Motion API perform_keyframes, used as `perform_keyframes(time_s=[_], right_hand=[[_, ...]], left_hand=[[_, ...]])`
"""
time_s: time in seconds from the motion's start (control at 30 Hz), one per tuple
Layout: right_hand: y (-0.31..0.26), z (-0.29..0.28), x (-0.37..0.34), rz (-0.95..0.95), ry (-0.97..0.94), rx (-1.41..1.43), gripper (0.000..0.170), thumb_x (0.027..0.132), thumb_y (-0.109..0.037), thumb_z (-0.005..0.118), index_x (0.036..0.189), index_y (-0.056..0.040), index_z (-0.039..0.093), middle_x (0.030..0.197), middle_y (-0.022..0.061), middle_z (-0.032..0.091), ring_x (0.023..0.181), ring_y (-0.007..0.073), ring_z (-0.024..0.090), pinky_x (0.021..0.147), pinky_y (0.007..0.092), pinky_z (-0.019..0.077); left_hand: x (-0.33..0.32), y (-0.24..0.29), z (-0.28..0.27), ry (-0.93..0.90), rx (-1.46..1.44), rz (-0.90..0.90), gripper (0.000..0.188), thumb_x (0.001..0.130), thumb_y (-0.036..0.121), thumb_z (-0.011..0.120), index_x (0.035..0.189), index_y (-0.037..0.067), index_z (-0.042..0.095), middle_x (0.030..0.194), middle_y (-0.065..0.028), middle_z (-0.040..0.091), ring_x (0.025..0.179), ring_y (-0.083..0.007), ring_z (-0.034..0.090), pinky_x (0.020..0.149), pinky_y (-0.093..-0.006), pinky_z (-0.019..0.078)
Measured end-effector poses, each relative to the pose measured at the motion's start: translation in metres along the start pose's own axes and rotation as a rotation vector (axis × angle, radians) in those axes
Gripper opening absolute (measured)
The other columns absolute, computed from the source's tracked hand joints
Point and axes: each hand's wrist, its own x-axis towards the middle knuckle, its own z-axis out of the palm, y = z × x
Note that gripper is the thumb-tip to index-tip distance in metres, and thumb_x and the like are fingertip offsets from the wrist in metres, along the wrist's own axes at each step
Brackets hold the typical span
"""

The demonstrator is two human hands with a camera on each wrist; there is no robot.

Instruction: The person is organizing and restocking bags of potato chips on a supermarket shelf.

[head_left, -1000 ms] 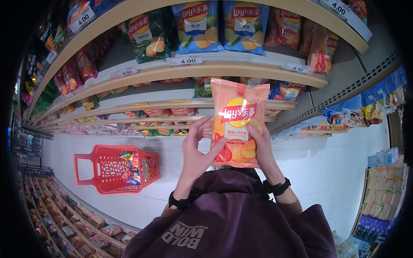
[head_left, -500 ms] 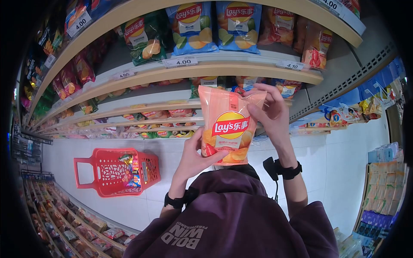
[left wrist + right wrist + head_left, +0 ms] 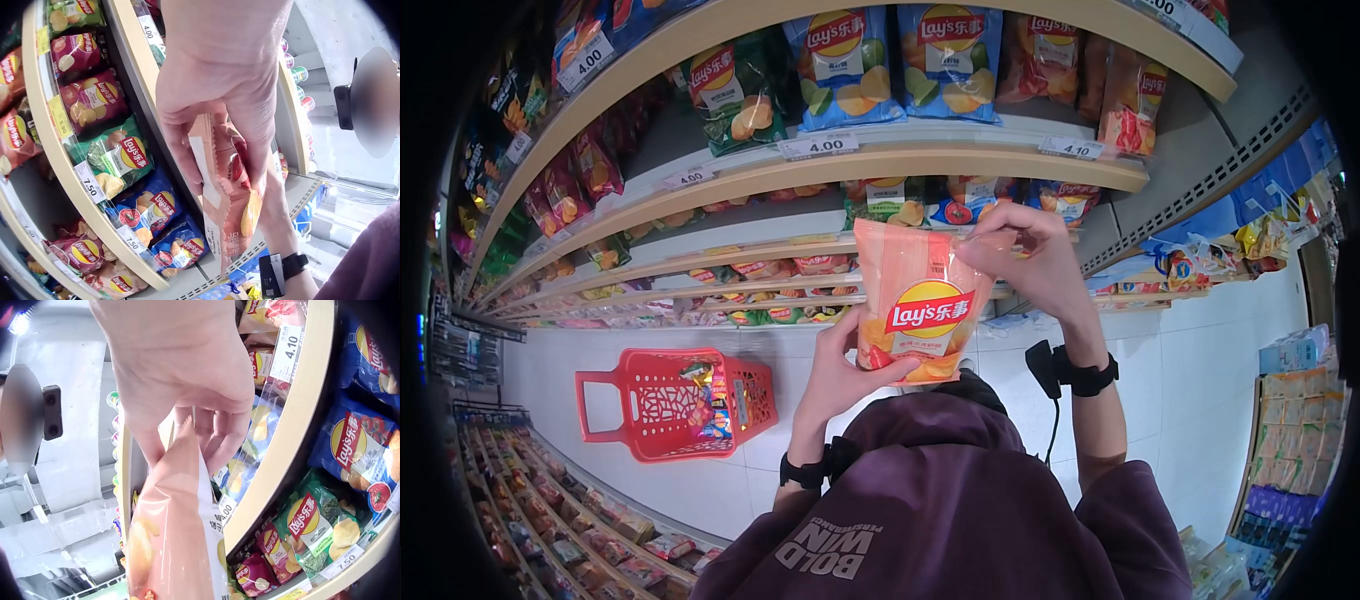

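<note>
An orange-pink bag of Lay's potato chips (image 3: 928,308) is held upright in front of the chest, its printed front toward the head camera. My left hand (image 3: 840,372) grips its lower left side, thumb across the front and fingers behind. At the upper right corner, my right hand (image 3: 1035,258) pinches the bag between thumb and curled fingers. The left wrist view shows the bag (image 3: 228,194) edge-on between thumb and fingers of the left hand (image 3: 219,81). In the right wrist view, the bag's corner (image 3: 178,462) sits between the right hand's thumb and fingers.
Shelves (image 3: 960,165) of chip bags, with price tags (image 3: 818,146), stand in front. On the floor to the left is a red shopping basket (image 3: 625,440) with several colourful packets inside. More stocked shelves run along the lower left, and goods stand at the right.
My right hand has shifted from the bag's lower right side up to its top right corner. The bag has lowered a little and tilted, with my left hand still at its lower left.
</note>
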Motion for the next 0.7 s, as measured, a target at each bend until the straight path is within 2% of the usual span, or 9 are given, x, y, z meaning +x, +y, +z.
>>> perform_keyframes(time_s=[0.07,0.17,0.3,0.37,0.5,0.7], right_hand=[[0.004,-0.001,-0.002,0.101,0.034,0.087,0.015,0.083,-0.011,0.074,0.080,0.0000,0.065,0.073,-0.0004,0.064,0.068,0.0023,0.058,0.058,0.0183,0.0443],[0.008,0.002,-0.003,0.083,0.086,0.074,0.017,0.085,-0.009,0.071,0.075,0.0001,0.061,0.067,-0.0028,0.060,0.062,-0.0001,0.052,0.054,0.0174,0.0401],[0.009,0.005,-0.005,0.119,0.161,0.129,0.019,0.085,-0.008,0.071,0.073,-0.0011,0.059,0.067,-0.0035,0.059,0.062,-0.0001,0.051,0.054,0.0176,0.0398],[0.016,0.007,-0.004,0.085,0.204,0.108,0.019,0.085,-0.009,0.071,0.072,-0.0018,0.059,0.068,-0.0037,0.059,0.063,-0.0002,0.052,0.055,0.0174,0.0402],[0.030,0.008,-0.001,0.207,0.240,0.179,0.018,0.086,-0.011,0.069,0.073,-0.0032,0.059,0.069,-0.0034,0.060,0.065,0.0005,0.054,0.057,0.0178,0.0419],[0.036,0.008,0.001,0.257,0.217,0.250,0.019,0.087,-0.012,0.068,0.073,-0.0037,0.059,0.071,-0.0031,0.061,0.064,0.0010,0.055,0.058,0.0178,0.0430]], left_hand=[[0.000,0.002,0.001,-0.005,0.004,0.007,0.052,0.070,0.017,0.085,0.112,-0.001,0.059,0.100,-0.0066,0.068,0.089,-0.0122,0.064,0.082,-0.0291,0.0518],[0.001,0.006,0.003,-0.029,-0.006,-0.001,0.054,0.070,0.016,0.085,0.114,-0.001,0.059,0.100,-0.0065,0.068,0.090,-0.0124,0.064,0.083,-0.0296,0.0518],[0.002,0.004,0.007,-0.077,-0.065,-0.025,0.057,0.071,0.016,0.085,0.117,0.000,0.058,0.103,-0.0060,0.067,0.093,-0.0124,0.064,0.084,-0.0293,0.0514],[0.001,0.004,0.009,-0.112,-0.158,-0.073,0.060,0.072,0.014,0.084,0.122,0.000,0.054,0.107,-0.0061,0.066,0.097,-0.0125,0.063,0.087,-0.0295,0.0501],[0.000,0.009,0.014,-0.149,-0.441,-0.179,0.064,0.076,0.011,0.081,0.130,0.001,0.048,0.116,-0.0062,0.062,0.106,-0.0127,0.059,0.094,-0.0298,0.0465],[0.001,0.010,0.012,-0.186,-0.315,-0.188,0.064,0.078,0.009,0.078,0.133,0.001,0.046,0.117,-0.0057,0.062,0.108,-0.0123,0.058,0.096,-0.0300,0.0447]])
